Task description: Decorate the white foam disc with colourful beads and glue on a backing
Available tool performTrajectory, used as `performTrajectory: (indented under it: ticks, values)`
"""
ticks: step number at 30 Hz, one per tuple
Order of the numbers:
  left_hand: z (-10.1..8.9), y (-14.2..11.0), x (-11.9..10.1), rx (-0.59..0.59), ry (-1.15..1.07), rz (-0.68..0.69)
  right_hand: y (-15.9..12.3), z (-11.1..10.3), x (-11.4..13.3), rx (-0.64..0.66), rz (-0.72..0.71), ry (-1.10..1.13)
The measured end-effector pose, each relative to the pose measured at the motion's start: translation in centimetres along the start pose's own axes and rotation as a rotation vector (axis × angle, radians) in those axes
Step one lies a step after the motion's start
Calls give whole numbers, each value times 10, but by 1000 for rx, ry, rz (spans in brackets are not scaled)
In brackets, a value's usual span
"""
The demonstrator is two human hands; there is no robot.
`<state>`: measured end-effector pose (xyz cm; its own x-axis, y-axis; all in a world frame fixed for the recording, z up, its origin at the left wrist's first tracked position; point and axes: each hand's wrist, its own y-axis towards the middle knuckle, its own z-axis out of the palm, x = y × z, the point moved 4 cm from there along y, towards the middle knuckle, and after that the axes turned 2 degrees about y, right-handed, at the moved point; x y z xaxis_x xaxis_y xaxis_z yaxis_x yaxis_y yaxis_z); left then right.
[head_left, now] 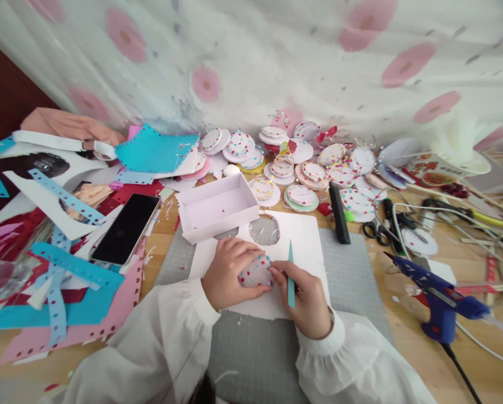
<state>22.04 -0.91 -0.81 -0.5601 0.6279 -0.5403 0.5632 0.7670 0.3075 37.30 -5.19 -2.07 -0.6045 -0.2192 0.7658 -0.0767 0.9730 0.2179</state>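
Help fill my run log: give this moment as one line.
left hand: holds dot-trimmed round piece | right hand: at its edge, holds teal tool | beneath: white sheet

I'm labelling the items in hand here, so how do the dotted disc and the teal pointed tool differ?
Shape: the dotted disc is rounded, while the teal pointed tool is long and slim. Colour: the disc is whitish with red and blue dots; the tool looks plain teal. Hold: the left hand grips the disc; the right hand holds the tool. Both are above the white sheet.
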Motion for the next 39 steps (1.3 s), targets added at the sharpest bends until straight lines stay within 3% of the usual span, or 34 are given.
performTrajectory:
  ticks: [10, 16, 21, 28, 31, 33, 36, 39]
  values:
    - [-1, -2, -2, -42, 4, 34, 2, 1, 2, 11, -111, 23]
    - [0, -2, -1, -51, -9, 9, 2, 1, 3, 20, 4, 94]
    - [0, 0, 2, -33, -6, -49, 4, -9, -2, -121, 104, 254]
    - [-6, -3, 2, -8, -97, -78, 13, -18, -30, -353, 213, 547]
    - [-21, -10, 1, -89, -310, -214, 17, -19, -37, -401, 218, 580]
    - [-32, -18, 2, -169, -507, -389, 19, -18, -38, -405, 205, 576]
    - [-40, -33, 4, -252, -799, -701, 20, -15, -37, -352, 172, 546]
    - [-36, -44, 0, -225, -1050, -887, 20, -9, -32, -241, 118, 481]
